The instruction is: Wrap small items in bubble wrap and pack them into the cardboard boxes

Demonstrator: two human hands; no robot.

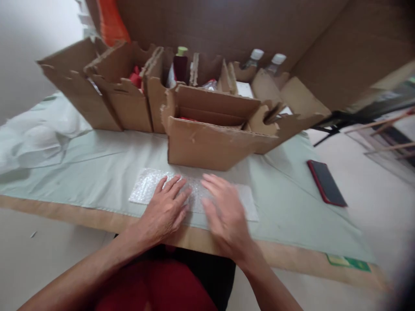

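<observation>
A flat strip of bubble wrap (142, 186) lies lengthwise on the pale green cloth near the table's front edge. My left hand (170, 205) rests on the left half of it, palm down and fingers spread. Over the right half is my right hand (225, 209), slightly blurred, with fingers stretched out and apart; whether it presses on the wrap I cannot tell. Nothing shows in either hand. Just behind the strip stands an open cardboard box (210, 144) with something red partly visible inside.
Several cardboard holders (131, 108) line the back, with a dark bottle (180, 67) and white-capped bottles (256, 58) among them. Crumpled white wrapping (39, 138) lies at left. A red-edged phone (327, 183) sits at right on the green cloth (292, 216).
</observation>
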